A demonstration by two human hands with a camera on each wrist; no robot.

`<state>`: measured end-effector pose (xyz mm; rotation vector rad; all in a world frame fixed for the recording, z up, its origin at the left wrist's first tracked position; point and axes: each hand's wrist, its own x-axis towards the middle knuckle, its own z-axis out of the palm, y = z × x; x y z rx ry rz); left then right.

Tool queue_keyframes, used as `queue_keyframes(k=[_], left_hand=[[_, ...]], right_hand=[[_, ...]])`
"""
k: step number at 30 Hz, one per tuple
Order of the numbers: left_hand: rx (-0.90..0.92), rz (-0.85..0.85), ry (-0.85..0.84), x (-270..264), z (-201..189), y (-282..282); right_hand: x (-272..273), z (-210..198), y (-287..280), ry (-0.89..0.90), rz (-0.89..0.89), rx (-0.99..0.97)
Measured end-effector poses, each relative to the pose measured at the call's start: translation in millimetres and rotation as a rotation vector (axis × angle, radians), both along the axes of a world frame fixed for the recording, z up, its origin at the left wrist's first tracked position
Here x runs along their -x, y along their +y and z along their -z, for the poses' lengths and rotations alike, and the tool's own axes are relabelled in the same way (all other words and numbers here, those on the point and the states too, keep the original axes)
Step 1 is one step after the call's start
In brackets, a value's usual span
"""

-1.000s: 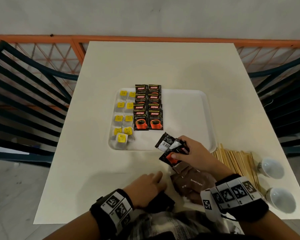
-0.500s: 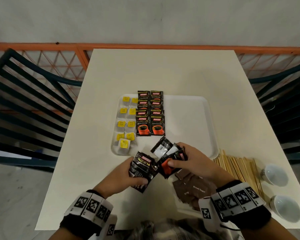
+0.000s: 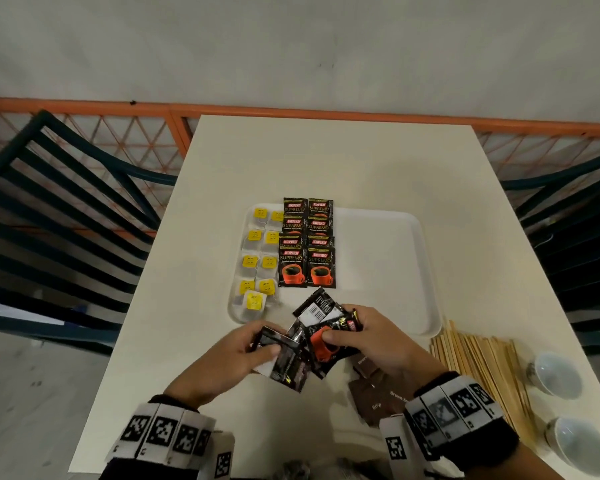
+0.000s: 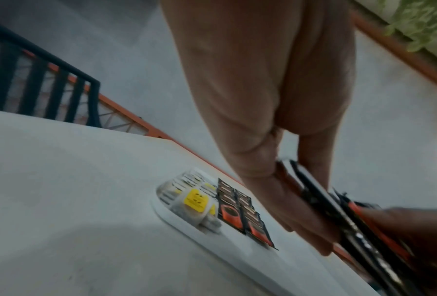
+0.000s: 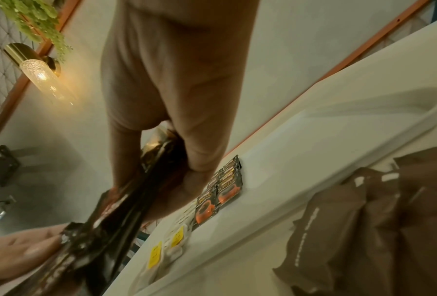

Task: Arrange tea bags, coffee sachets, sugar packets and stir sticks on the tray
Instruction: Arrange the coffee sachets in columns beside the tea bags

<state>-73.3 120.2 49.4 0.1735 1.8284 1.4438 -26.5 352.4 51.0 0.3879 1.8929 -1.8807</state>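
Both hands meet just off the near edge of the white tray [image 3: 426, 271], sharing a fanned bunch of loose coffee sachets [image 3: 317, 341]. The left hand [image 3: 236, 355] pinches a few black ones; the right hand [image 3: 378, 341] grips others, thumb on an orange cup print. On the tray, two columns of laid sachets [image 3: 307, 244] read "KOPIKO SUPREMO", with yellow-tagged tea bags [image 3: 260, 261] to their left. Brown sugar packets [image 3: 378, 393], one lettered "Brown", lie near the right wrist; stir sticks [image 3: 478, 365] sit further right.

Glossy foil coffee sachets [image 3: 307, 265]; smooth matt white plastic tray [image 3: 378, 265]; pale wooden stir sticks [image 3: 478, 362].
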Motion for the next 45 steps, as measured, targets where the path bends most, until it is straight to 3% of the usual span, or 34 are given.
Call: queue_keyframes(k=[3, 6, 9, 15, 19, 23, 25, 28, 31, 35, 38, 41, 45], left_hand=[[-0.035, -0.296, 0.008, 6, 4, -7], [-0.004, -0.418, 0.078, 10, 6, -7], [-0.008, -0.402, 0.097, 11, 4, 0], [-0.316, -0.273, -0.275, 3, -18, 26], [-0.541, -0.338, -0.501, 5, -25, 24], [-0.67, -0.245, -0.536, 4, -22, 20], [-0.629, -0.199, -0.545, 2, -20, 20], [-0.508, -0.138, -0.545, 0, -19, 19], [-0.475, -0.185, -0.509, -1, -19, 21], [-0.506, -0.418, -0.391, 4, -12, 22], [-0.496, -0.528, -0.34, 7, -6, 22], [-0.485, -0.562, -0.311, 9, -2, 21], [-0.493, -0.57, -0.312, 10, 3, 14]], right_hand=[[-1, 2, 4, 0.014, 0.063, -0.008], [-2, -5, 3, 0.023, 0.01, 0.027], [0, -15, -4, 0.036, -0.065, 0.095], [10, -21, -25, 0.056, -0.157, 0.075], [14, -21, -34, 0.076, -0.118, 0.077], [16, -23, -42, 0.091, -0.119, 0.075], [17, -25, -43, 0.139, -0.225, -0.052], [21, -27, -43, 0.23, -0.431, -0.498], [24, -29, -43, 0.29, -0.381, -0.68], [24, -22, -42, 0.199, -0.094, -0.615], [21, -16, -46, 0.092, -0.13, -0.503], [17, -10, -52, 0.035, -0.194, -0.203], [20, -1, -50, 0.004, -0.052, -0.042]])
